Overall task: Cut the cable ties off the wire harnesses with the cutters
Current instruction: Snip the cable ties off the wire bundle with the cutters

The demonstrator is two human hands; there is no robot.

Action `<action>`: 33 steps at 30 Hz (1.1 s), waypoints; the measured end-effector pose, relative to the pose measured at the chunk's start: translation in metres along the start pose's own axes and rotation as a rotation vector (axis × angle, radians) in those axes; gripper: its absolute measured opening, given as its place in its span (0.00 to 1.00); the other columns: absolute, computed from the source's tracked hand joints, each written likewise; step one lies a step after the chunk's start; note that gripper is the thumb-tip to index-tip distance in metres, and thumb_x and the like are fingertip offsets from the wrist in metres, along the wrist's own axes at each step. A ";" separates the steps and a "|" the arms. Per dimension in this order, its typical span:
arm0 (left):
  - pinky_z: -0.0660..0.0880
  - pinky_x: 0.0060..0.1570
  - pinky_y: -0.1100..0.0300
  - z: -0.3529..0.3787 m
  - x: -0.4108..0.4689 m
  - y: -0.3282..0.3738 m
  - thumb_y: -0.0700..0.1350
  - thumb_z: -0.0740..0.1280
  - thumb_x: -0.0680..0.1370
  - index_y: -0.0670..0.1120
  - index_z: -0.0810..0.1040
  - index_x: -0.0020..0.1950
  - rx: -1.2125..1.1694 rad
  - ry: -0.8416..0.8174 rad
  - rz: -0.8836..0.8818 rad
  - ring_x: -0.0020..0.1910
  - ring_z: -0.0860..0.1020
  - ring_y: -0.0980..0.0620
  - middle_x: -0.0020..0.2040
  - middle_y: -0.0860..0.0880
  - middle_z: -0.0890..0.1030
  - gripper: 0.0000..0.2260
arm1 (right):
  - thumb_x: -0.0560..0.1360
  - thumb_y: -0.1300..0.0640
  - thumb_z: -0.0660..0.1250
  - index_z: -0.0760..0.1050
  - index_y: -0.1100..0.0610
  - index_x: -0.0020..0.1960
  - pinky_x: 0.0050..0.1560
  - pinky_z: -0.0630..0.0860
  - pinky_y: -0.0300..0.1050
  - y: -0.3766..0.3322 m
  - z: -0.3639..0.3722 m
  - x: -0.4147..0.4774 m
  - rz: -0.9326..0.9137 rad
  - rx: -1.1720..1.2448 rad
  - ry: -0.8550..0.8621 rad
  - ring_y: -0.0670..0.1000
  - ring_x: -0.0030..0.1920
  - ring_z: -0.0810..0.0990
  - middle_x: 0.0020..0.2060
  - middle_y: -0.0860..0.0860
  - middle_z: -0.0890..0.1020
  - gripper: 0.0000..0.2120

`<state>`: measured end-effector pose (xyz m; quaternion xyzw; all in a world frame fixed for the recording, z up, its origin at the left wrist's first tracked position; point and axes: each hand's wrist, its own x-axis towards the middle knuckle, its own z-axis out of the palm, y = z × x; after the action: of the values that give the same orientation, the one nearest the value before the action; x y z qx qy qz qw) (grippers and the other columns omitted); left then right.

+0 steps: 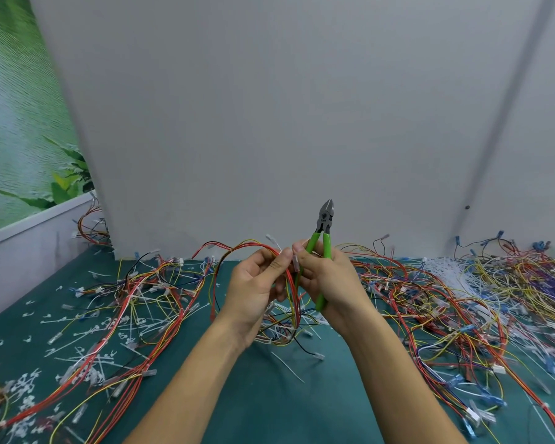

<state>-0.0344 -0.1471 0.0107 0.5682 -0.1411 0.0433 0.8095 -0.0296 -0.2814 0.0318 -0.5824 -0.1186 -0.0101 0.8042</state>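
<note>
Both hands are raised above the green table. My right hand (326,278) grips the green-handled cutters (324,238), whose dark jaws point up and look closed. My left hand (258,285) pinches a red, yellow and orange wire harness (247,248) that arches up and hangs down between the two hands. The thumb and forefinger of my right hand also touch a pale sleeve on that harness (296,262). No cable tie on the held harness can be made out.
Tangled wire harnesses (446,299) cover the table's right side and another pile (148,293) lies to the left. Cut white cable ties (87,334) are scattered over the green mat at left. A grey wall (269,123) stands close behind.
</note>
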 end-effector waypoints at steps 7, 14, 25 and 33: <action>0.70 0.30 0.62 -0.002 0.001 -0.001 0.54 0.75 0.72 0.50 0.82 0.40 0.005 -0.009 -0.001 0.29 0.69 0.54 0.33 0.49 0.74 0.08 | 0.83 0.62 0.65 0.75 0.63 0.46 0.37 0.82 0.56 -0.003 0.001 -0.003 0.009 -0.014 -0.007 0.61 0.33 0.80 0.34 0.58 0.80 0.08; 0.69 0.30 0.63 -0.001 0.000 0.003 0.53 0.74 0.73 0.51 0.82 0.40 -0.015 -0.019 0.009 0.29 0.69 0.55 0.32 0.49 0.73 0.08 | 0.83 0.61 0.65 0.75 0.64 0.48 0.37 0.81 0.58 -0.004 0.003 -0.003 0.004 0.010 -0.009 0.63 0.35 0.79 0.35 0.60 0.79 0.07; 0.64 0.28 0.67 -0.001 0.001 0.004 0.48 0.72 0.75 0.48 0.82 0.43 -0.122 -0.083 0.024 0.30 0.65 0.59 0.32 0.55 0.76 0.04 | 0.83 0.63 0.64 0.73 0.63 0.50 0.44 0.73 0.57 0.006 0.015 0.001 0.064 0.180 0.097 0.63 0.44 0.73 0.43 0.63 0.74 0.04; 0.70 0.31 0.71 0.000 -0.003 0.008 0.47 0.71 0.76 0.53 0.85 0.42 -0.146 -0.118 0.049 0.33 0.76 0.62 0.39 0.54 0.83 0.04 | 0.83 0.67 0.61 0.73 0.58 0.41 0.45 0.73 0.47 0.011 0.016 0.003 0.088 0.402 0.076 0.51 0.37 0.76 0.34 0.54 0.76 0.13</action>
<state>-0.0387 -0.1443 0.0173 0.5056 -0.2051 0.0193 0.8378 -0.0279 -0.2625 0.0274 -0.4141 -0.0621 0.0268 0.9077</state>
